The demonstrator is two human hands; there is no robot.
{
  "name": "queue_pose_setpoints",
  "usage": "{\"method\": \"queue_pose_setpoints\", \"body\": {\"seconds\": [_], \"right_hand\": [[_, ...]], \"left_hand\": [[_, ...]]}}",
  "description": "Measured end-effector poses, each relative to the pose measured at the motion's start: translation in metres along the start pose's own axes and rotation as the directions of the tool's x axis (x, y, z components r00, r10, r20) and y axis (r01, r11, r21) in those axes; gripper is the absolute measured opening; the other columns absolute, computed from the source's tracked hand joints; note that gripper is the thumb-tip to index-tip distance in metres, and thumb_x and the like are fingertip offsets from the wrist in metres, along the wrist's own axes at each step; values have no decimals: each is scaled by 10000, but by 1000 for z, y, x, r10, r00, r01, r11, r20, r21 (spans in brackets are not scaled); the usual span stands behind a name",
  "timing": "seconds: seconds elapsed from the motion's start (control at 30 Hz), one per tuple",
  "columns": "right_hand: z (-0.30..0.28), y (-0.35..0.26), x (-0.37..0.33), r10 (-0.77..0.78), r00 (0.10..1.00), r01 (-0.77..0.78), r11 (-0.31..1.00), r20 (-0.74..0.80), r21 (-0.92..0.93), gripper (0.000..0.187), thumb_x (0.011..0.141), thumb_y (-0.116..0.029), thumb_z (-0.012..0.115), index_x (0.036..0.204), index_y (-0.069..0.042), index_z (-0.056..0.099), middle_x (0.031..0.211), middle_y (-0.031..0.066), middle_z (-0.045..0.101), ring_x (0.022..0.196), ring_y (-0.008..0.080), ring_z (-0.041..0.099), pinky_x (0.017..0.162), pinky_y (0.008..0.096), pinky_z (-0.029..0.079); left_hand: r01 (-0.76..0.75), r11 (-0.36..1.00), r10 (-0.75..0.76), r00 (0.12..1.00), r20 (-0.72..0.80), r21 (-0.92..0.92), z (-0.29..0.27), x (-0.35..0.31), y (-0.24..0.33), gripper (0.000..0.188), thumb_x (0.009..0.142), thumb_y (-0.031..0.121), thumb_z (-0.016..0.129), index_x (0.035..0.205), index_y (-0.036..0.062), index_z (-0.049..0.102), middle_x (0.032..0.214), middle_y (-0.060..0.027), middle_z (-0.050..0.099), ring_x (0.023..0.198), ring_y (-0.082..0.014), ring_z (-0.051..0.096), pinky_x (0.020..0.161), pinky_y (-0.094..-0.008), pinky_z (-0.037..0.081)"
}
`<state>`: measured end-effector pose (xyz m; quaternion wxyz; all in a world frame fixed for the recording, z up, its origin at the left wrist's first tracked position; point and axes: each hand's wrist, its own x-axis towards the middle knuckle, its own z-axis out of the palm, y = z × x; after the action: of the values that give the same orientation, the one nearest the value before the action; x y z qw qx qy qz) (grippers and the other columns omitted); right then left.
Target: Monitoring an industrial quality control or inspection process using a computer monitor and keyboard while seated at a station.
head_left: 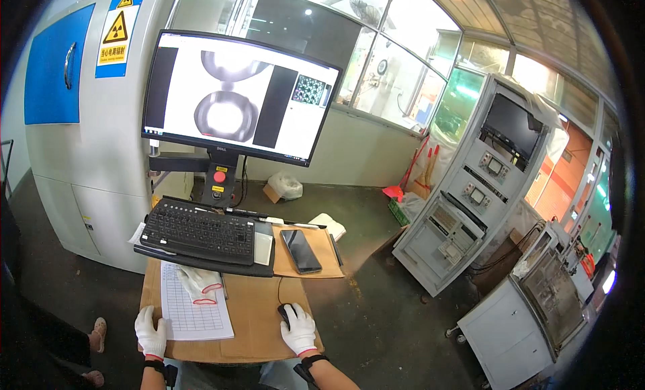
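Head view: keyboard [198,232] and phone [300,251] sit beyond the counter [259,326], where loose gloves [199,282] cover part of a printed sheet [195,321]; my right grip [299,331] wraps the black mouse [283,313] near the right edge, my left grip [151,333], closure unclear, beside the sheet.

Brown bench [259,331]: gridded paper sheets [195,323] flat on left part, white red-trimmed gloves [196,280] atop sheets; black corded mouse [287,309] on right part.

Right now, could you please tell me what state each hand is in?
Left hand: at the left edge of the table; grip cannot be told.
Right hand: closed over the black mouse.
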<state>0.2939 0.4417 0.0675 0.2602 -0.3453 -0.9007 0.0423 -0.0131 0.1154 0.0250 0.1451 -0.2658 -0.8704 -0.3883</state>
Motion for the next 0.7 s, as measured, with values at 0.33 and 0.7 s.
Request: {"method": "queue_pose_setpoints", "body": {"seconds": [0.33,0.7], "right_hand": [[-7,-6,2,25,999,-26,1000,32,17,596,861,-272,736,1428,-155,594,1442,166,587,1184,413,614,1021,530,491],[-3,-2,1,-19,1000,19,1000,-12,13,584,854,-282,722,1409,-161,586,1414,179,591,1108,433,635,945,549,519]], "left_hand": [[17,1000,-17,1000,-4,17,-6,0,11,526,810,121,775,1308,8,647,1359,-213,642,1274,-413,584,1110,-507,448],[-21,999,23,998,-55,38,-5,0,12,504,778,136,787,1253,17,665,1303,-196,666,1222,-413,608,1072,-507,472]]}}
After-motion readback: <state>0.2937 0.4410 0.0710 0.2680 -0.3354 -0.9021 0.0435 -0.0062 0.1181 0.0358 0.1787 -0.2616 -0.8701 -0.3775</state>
